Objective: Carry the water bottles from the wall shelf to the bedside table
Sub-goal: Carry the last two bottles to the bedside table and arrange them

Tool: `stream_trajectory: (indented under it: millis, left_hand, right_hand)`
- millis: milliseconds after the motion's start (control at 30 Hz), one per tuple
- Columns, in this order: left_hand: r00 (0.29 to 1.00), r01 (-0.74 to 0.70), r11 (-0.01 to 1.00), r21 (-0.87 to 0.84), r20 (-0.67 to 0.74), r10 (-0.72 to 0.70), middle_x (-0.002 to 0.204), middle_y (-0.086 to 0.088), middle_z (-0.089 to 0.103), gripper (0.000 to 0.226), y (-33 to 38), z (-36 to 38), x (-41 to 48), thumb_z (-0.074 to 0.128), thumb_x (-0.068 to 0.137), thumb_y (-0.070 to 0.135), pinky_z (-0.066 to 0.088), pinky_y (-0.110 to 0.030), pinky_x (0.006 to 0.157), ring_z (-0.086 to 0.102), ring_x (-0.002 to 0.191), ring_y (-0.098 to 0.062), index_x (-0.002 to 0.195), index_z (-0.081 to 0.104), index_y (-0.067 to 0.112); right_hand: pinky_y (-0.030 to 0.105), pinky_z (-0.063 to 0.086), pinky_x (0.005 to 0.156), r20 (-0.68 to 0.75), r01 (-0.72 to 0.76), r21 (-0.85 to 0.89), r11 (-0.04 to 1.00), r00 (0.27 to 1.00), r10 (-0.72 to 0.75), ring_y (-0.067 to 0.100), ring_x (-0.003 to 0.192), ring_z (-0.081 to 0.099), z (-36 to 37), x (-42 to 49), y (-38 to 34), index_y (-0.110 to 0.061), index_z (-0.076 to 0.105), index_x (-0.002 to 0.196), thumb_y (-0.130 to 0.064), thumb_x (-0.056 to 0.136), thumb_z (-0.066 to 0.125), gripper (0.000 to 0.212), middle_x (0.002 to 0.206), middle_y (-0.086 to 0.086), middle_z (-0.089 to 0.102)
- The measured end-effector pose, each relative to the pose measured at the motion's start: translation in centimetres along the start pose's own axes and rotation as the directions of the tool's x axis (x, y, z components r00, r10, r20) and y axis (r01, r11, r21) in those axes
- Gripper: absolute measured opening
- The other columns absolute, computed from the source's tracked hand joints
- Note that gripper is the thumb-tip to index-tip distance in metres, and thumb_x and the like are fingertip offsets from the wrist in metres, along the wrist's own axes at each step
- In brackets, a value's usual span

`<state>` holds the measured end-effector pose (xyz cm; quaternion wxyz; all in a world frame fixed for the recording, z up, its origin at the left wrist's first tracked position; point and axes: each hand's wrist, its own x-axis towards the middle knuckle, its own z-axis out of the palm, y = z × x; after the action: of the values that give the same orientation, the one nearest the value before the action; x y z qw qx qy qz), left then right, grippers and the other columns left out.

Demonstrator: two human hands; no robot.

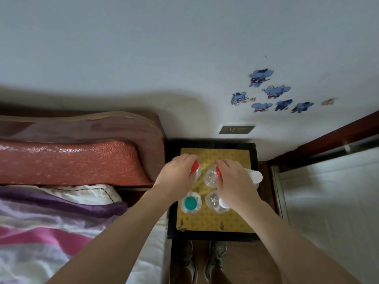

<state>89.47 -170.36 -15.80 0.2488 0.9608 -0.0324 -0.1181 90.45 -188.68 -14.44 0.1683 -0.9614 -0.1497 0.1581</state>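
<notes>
Red cap (195, 166) under left hand (177, 174), second cap (218, 171) mostly under right hand (233, 178)

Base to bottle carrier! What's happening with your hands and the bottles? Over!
Left hand grips left red-capped bottle. Right hand grips right red-capped bottle. Both over bedside table. Teal-capped bottle crowds close, over.

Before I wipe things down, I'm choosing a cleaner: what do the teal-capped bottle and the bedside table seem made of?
The teal-capped bottle: clear, glossy thin plastic, judging by its see-through shoulder. The bedside table: black frame, likely painted wood; the yellow patterned top looks like laminate or a mat, with faint sheen.
</notes>
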Motion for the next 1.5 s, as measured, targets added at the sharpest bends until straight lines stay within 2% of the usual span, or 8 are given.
stream_trajectory:
  millis: [167, 367, 500, 700, 933, 1133, 1367, 1500]
  left_hand:
    - [1.0, 0.017, 1.0, -0.02, -0.002, -0.017, 0.124, 0.005, 0.061, 0.037, 1.1, 0.2, 1.0, 0.058, 0.097, 0.024, 0.045, -0.025, 0.091, 0.057, 0.111, -0.014, 0.134, 0.054, 0.022]
    - [0.999, 0.044, 0.998, -0.038, -0.031, -0.045, 0.115, 0.008, 0.062, 0.031, 2.1, 0.6, 1.7, 0.06, 0.096, 0.024, 0.04, -0.019, 0.085, 0.058, 0.103, -0.011, 0.127, 0.057, 0.024]
    - [0.996, 0.076, 0.996, -0.044, -0.04, -0.077, 0.113, 0.009, 0.063, 0.031, 2.3, 0.4, 1.7, 0.063, 0.094, 0.024, 0.04, -0.018, 0.083, 0.059, 0.099, -0.009, 0.125, 0.059, 0.024]
    - [0.993, 0.107, 0.993, -0.053, -0.049, -0.11, 0.109, 0.009, 0.063, 0.032, 2.7, 0.4, 1.4, 0.065, 0.091, 0.023, 0.041, -0.02, 0.079, 0.055, 0.091, -0.007, 0.122, 0.059, 0.025]
    - [0.991, 0.113, 0.992, -0.063, -0.071, -0.118, 0.108, 0.006, 0.064, 0.03, 2.9, 0.3, 1.4, 0.066, 0.09, 0.02, 0.041, -0.021, 0.078, 0.055, 0.09, -0.008, 0.12, 0.062, 0.022]
    - [0.987, 0.14, 0.986, -0.086, -0.068, -0.146, 0.111, 0.006, 0.065, 0.033, 2.7, 0.1, 1.1, 0.067, 0.091, 0.019, 0.047, -0.022, 0.082, 0.06, 0.093, -0.011, 0.123, 0.061, 0.022]
    - [0.988, 0.135, 0.986, -0.096, -0.06, -0.141, 0.11, 0.007, 0.066, 0.034, 2.7, 0.2, 1.6, 0.066, 0.091, 0.018, 0.044, -0.021, 0.082, 0.057, 0.093, -0.008, 0.124, 0.062, 0.024]
    - [0.985, 0.147, 0.984, -0.096, -0.076, -0.154, 0.108, 0.007, 0.067, 0.033, 2.8, 0.6, 1.8, 0.066, 0.091, 0.02, 0.042, -0.02, 0.081, 0.053, 0.089, -0.006, 0.123, 0.063, 0.024]
  right_hand:
    - [0.03, 0.035, 0.109, 0.014, 0.023, 0.033, 0.999, 1.0, -0.024, 0.017, 0.123, 0.046, -0.7, 1.2, 0.6, -0.015, 0.052, 0.134, -0.013, 0.094, 0.055, 0.04, 0.132, -0.002, 0.055]
    - [0.027, 0.036, 0.101, -0.015, 0.034, 0.078, 0.996, 0.999, -0.033, 0.016, 0.115, 0.05, -1.1, 2.0, 1.1, -0.014, 0.055, 0.13, -0.017, 0.096, 0.053, 0.035, 0.126, -0.001, 0.06]
    - [0.019, 0.028, 0.099, -0.013, 0.034, 0.069, 0.997, 0.999, -0.034, 0.014, 0.118, 0.05, -1.6, 1.8, 1.8, -0.017, 0.051, 0.134, -0.022, 0.096, 0.054, 0.038, 0.129, -0.004, 0.058]
    - [0.027, 0.031, 0.109, -0.002, -0.032, 0.022, 0.999, 0.999, 0.032, 0.015, 0.132, 0.042, -3.5, -0.3, 4.5, -0.019, 0.042, 0.142, -0.026, 0.095, 0.055, 0.049, 0.142, -0.004, 0.049]
    - [0.019, 0.037, 0.093, 0.021, -0.102, -0.046, 0.994, 0.994, 0.103, 0.015, 0.118, 0.052, -3.3, -2.6, 6.7, -0.018, 0.047, 0.139, -0.029, 0.093, 0.059, 0.048, 0.135, -0.003, 0.055]
    - [0.017, 0.035, 0.081, -0.041, -0.114, -0.035, 0.993, 0.993, 0.113, 0.015, 0.1, 0.057, -3.2, -2.1, 6.6, -0.015, 0.059, 0.125, -0.02, 0.091, 0.063, 0.035, 0.116, -0.001, 0.064]
    - [0.017, 0.032, 0.083, -0.053, -0.085, -0.015, 0.996, 0.995, 0.084, 0.014, 0.1, 0.053, -3.8, -0.5, 6.4, -0.016, 0.062, 0.118, -0.02, 0.093, 0.059, 0.026, 0.112, -0.002, 0.063]
    - [0.02, 0.034, 0.09, -0.032, -0.085, 0.013, 0.996, 0.996, 0.085, 0.015, 0.108, 0.054, -3.7, 0.4, 6.4, -0.018, 0.06, 0.124, -0.022, 0.094, 0.057, 0.03, 0.118, -0.003, 0.063]
